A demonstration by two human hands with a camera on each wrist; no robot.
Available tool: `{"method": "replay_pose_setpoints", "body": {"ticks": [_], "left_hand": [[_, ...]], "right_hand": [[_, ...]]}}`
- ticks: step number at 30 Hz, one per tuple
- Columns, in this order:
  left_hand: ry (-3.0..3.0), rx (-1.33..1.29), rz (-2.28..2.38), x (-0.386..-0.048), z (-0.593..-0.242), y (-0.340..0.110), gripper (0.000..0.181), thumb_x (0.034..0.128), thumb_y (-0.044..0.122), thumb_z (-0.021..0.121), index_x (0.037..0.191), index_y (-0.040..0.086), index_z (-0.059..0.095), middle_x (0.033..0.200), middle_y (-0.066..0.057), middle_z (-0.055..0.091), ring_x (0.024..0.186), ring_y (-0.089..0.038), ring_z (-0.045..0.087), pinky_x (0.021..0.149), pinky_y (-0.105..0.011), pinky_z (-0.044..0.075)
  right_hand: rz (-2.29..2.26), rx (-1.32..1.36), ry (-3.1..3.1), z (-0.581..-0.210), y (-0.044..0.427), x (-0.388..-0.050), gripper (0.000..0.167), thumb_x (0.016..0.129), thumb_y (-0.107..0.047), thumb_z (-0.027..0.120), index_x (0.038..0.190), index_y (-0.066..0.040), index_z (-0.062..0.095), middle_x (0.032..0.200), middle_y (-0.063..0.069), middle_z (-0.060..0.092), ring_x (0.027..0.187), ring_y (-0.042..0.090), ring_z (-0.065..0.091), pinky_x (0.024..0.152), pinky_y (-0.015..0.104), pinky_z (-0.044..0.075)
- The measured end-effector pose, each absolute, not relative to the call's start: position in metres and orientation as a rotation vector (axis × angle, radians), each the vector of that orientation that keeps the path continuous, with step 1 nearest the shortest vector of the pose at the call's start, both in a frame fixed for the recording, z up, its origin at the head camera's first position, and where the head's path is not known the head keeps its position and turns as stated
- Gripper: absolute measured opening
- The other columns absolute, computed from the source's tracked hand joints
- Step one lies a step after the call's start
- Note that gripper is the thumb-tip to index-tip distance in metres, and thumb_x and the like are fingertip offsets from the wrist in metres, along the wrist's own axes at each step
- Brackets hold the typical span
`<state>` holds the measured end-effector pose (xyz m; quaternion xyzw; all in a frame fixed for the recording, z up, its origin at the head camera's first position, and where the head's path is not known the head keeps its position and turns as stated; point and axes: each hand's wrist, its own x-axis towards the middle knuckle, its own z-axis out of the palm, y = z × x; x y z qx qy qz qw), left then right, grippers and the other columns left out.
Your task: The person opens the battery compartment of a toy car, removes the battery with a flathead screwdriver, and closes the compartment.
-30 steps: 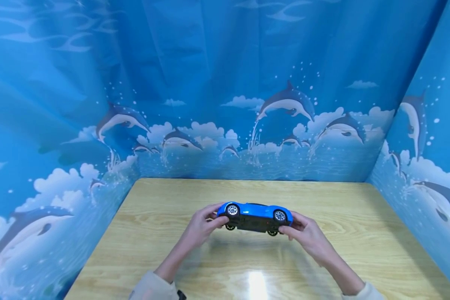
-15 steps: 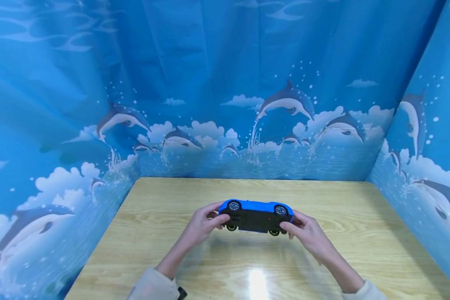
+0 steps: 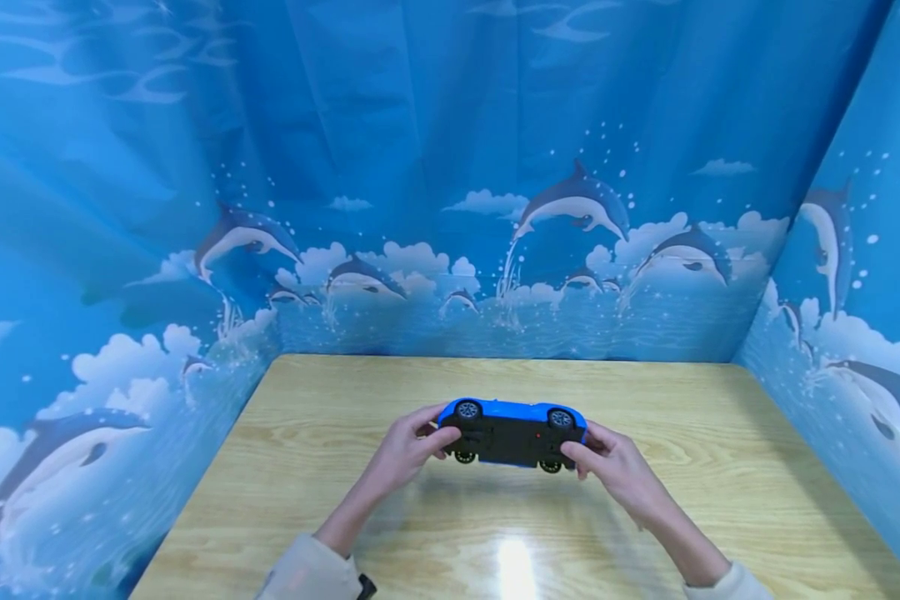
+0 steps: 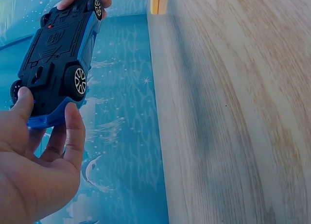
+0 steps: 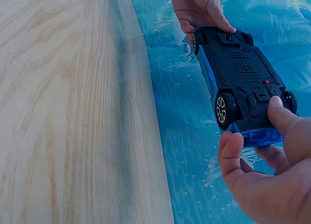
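Note:
A blue toy car (image 3: 506, 437) is held up above the table, its black underside turned toward the head camera. My left hand (image 3: 405, 450) grips one end, thumb on the underside and fingers round the bodywork. At the other end my right hand (image 3: 621, 471) pinches the car in the same way. In the left wrist view the toy car (image 4: 56, 54) shows its wheels and black base, with the left hand (image 4: 43, 170) at the near end. A small red spot marks the base of the toy car (image 5: 245, 78) in the right wrist view, near the right hand's thumb (image 5: 282, 112).
Below the hands lies a light wood-grain table (image 3: 330, 400), with a bright light reflection near its front. Blue curtains (image 3: 420, 125) printed with dolphins and clouds stand behind it and along both sides. A dark band (image 3: 366, 586) sits at the left sleeve.
The toy car has tilted so that more of its underside faces the head camera and less of its blue side shows. Both hands keep their hold and have barely shifted.

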<state>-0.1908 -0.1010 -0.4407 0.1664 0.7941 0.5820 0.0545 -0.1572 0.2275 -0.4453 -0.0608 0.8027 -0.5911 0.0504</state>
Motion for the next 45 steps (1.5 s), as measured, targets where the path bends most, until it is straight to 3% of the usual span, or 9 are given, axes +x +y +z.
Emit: {"method": "replay_pose_setpoints", "body": {"ticks": [3,7,16,22,29,38,45], "left_hand": [[2.408,0.505,1.777,-0.1916,-0.442,-0.1005,0.046,0.0997,0.027,0.069,0.141,0.008,0.063,0.105,-0.009,0.066,0.081,-0.027,0.07,0.074,-0.047,0.065],[2.406,0.51,1.783,-0.1921,-0.4439,-0.1004,0.046,0.1003,0.026,0.068,0.142,0.007,0.063,0.106,-0.01,0.067,0.081,-0.027,0.07,0.073,-0.044,0.065],[2.419,0.466,1.765,-0.1905,-0.4433,-0.1006,0.047,0.1006,0.031,0.068,0.143,0.011,0.063,0.1,-0.006,0.067,0.08,-0.027,0.069,0.075,-0.051,0.062],[2.431,0.469,1.764,-0.19,-0.4423,-0.1008,0.046,0.0994,0.031,0.069,0.141,0.011,0.064,0.096,-0.005,0.065,0.074,-0.019,0.066,0.066,-0.042,0.061],[2.422,0.474,1.794,-0.1913,-0.4427,-0.1002,0.044,0.0989,0.027,0.071,0.139,0.009,0.066,0.091,-0.004,0.065,0.067,-0.016,0.063,0.052,-0.024,0.048],[2.358,0.523,1.877,-0.1921,-0.4404,-0.0992,0.046,0.0974,0.013,0.072,0.142,0.005,0.062,0.096,-0.006,0.064,0.063,-0.015,0.06,0.054,-0.021,0.05],[2.34,0.61,1.869,-0.1949,-0.4429,-0.1013,0.054,0.0944,0.008,0.074,0.145,0.002,0.057,0.093,-0.005,0.063,0.069,-0.019,0.063,0.059,-0.026,0.059]], "right_hand": [[-1.795,-0.187,2.441,-0.4456,0.2279,-0.157,0.037,0.101,-0.028,0.068,0.126,-0.001,0.064,0.083,0.019,0.061,0.076,0.024,0.061,0.076,0.038,0.051],[-1.792,-0.183,2.435,-0.4452,0.2282,-0.1569,0.038,0.101,-0.028,0.067,0.128,-0.001,0.064,0.085,0.022,0.062,0.077,0.025,0.062,0.079,0.039,0.051],[-1.776,-0.155,2.432,-0.4441,0.2275,-0.1569,0.041,0.101,-0.031,0.067,0.131,-0.004,0.065,0.086,0.016,0.063,0.079,0.026,0.062,0.079,0.039,0.05],[-1.768,-0.13,2.428,-0.4443,0.2268,-0.1576,0.041,0.101,-0.033,0.067,0.13,-0.004,0.065,0.085,0.015,0.063,0.083,0.029,0.063,0.077,0.038,0.05],[-1.775,-0.125,2.414,-0.4453,0.2262,-0.1588,0.04,0.102,-0.033,0.065,0.128,-0.002,0.065,0.08,0.013,0.063,0.086,0.036,0.064,0.082,0.036,0.05],[-1.815,-0.134,2.376,-0.4468,0.2266,-0.1596,0.042,0.105,-0.029,0.06,0.134,0.001,0.061,0.074,0.013,0.062,0.084,0.031,0.065,0.084,0.032,0.052],[-1.828,-0.103,2.359,-0.446,0.2258,-0.1595,0.045,0.105,-0.032,0.06,0.134,0.002,0.061,0.084,0.012,0.066,0.079,0.032,0.067,0.085,0.031,0.054]]}}
